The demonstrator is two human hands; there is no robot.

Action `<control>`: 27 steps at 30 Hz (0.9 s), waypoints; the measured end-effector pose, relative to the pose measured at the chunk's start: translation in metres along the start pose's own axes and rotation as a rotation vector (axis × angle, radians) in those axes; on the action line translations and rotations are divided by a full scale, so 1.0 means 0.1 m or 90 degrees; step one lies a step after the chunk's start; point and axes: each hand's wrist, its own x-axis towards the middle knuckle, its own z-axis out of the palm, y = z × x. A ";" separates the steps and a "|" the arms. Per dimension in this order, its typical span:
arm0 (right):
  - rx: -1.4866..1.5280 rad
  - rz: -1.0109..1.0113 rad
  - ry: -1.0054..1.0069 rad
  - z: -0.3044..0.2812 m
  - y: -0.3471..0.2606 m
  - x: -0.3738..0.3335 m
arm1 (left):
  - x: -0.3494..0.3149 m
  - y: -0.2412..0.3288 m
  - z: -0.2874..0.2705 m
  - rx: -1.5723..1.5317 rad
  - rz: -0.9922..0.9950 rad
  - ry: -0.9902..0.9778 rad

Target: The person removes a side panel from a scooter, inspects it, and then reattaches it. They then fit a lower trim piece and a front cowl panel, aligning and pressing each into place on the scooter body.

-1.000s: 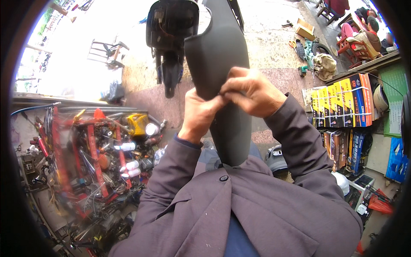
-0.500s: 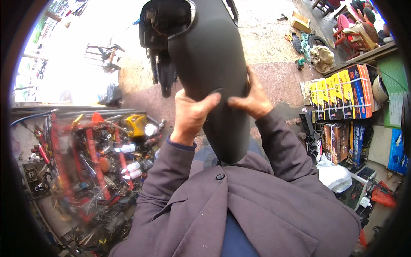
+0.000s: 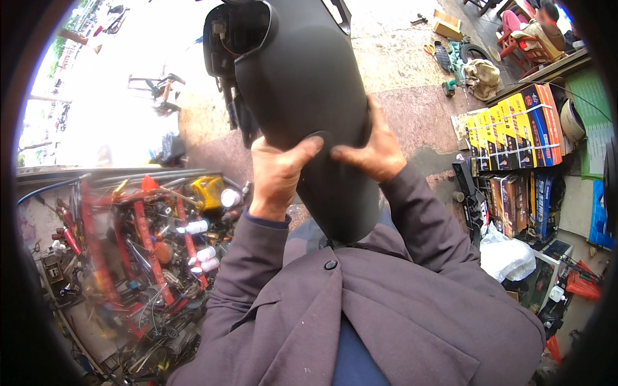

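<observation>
A large matte-black curved panel (image 3: 308,77), which looks like a vehicle body part, is held up before my torso. Its lower end narrows to a rounded tip near my jacket. On its upper left sits an open black housing (image 3: 239,31) with a wire inside. My left hand (image 3: 282,168) grips the panel's left edge, thumb on the face. On the opposite edge, my right hand (image 3: 374,149) does the same with its thumb pointing inward. The fingers behind the panel are mostly hidden, and its top runs out of the picture.
At left lies a crowded heap of tools with red metal frames (image 3: 143,238) and white bottles (image 3: 194,226). Stacked yellow-and-black boxes (image 3: 505,132) and a white plastic bag (image 3: 505,254) stand at right. A seated person (image 3: 537,32) is at the far right.
The panel has tilted slightly, its upper part shifting to the left and up with the attached housing. Both hands keep their grip and have moved a little to the left.
</observation>
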 end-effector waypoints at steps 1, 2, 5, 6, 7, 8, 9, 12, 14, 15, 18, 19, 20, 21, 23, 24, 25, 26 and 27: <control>-0.043 -0.008 -0.007 0.00 -0.02 -0.01 | 0.00 0.00 0.00 -0.019 -0.002 -0.002; -0.083 -0.008 -0.013 -0.01 -0.03 -0.02 | 0.01 0.00 -0.01 -0.011 0.016 0.008; -0.183 0.008 -0.020 0.00 -0.01 -0.03 | 0.05 -0.06 -0.04 -0.016 0.041 0.028; -0.206 -0.029 -0.012 0.01 0.01 -0.03 | 0.08 -0.08 -0.06 -0.036 0.035 0.027; -0.210 -0.004 -0.038 0.03 0.04 -0.05 | 0.09 -0.10 -0.09 -0.055 0.028 0.024; -0.207 -0.023 -0.059 0.05 0.08 -0.07 | 0.11 -0.12 -0.12 -0.047 0.001 0.023; -0.213 -0.026 -0.074 0.06 0.13 -0.08 | 0.13 -0.14 -0.15 -0.058 -0.003 0.009; -0.196 -0.053 -0.062 0.15 0.28 -0.11 | 0.19 -0.19 -0.27 -0.078 -0.024 -0.022; -0.194 -0.024 -0.051 0.19 0.36 -0.11 | 0.19 -0.23 -0.34 -0.068 -0.076 -0.012; -0.195 -0.013 -0.046 0.20 0.40 -0.11 | 0.17 -0.26 -0.38 -0.081 -0.076 -0.031; -0.181 -0.005 -0.037 0.22 0.50 -0.08 | -0.04 -0.43 -0.45 -0.070 -0.173 -0.081; -0.171 -0.017 -0.027 0.23 0.52 -0.08 | -0.13 -0.50 -0.46 -0.035 -0.241 -0.062; -0.180 -0.005 -0.035 0.23 0.55 -0.08 | -0.23 -0.58 -0.47 -0.090 -0.217 -0.081; -0.190 -0.005 -0.037 0.23 0.57 -0.08 | -0.30 -0.66 -0.48 -0.087 -0.272 -0.057; -0.197 -0.016 -0.046 0.24 0.61 -0.07 | -0.38 -0.77 -0.53 -0.110 -0.226 -0.064; -0.192 -0.026 -0.055 0.24 0.62 -0.08 | -0.41 -0.81 -0.55 -0.092 -0.226 -0.063; -0.186 -0.037 -0.063 0.24 0.63 -0.07 | -0.42 -0.83 -0.57 -0.084 -0.209 -0.061; -0.186 -0.042 -0.069 0.25 0.63 -0.07 | -0.42 -0.84 -0.58 -0.064 -0.210 -0.062; -0.186 -0.045 -0.075 0.25 0.62 -0.07 | -0.42 -0.84 -0.59 -0.054 -0.197 -0.062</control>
